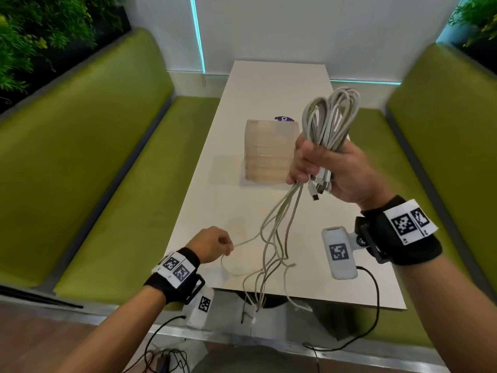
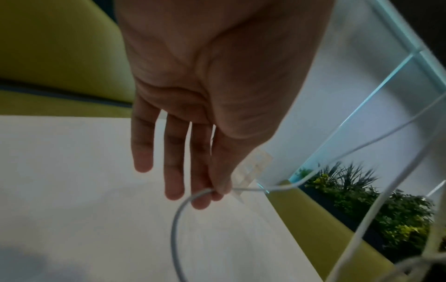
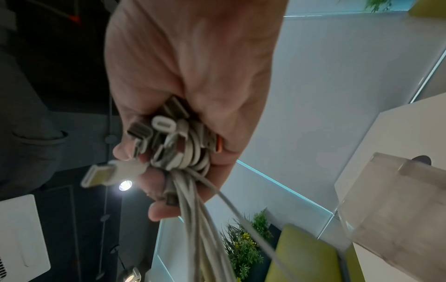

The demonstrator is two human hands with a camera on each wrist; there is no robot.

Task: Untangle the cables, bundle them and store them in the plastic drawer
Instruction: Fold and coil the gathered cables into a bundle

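Your right hand (image 1: 330, 170) grips cables (image 1: 329, 117) | left hand (image 1: 212, 244) pinches one strand | limp (hold near plugs)

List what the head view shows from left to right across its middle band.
Left green bench → white table → clear plastic drawer unit → right hand gripping the bundle of white cables → right green bench.

Plastic drawer (image 1: 270, 150) on table (image 1: 279, 76)
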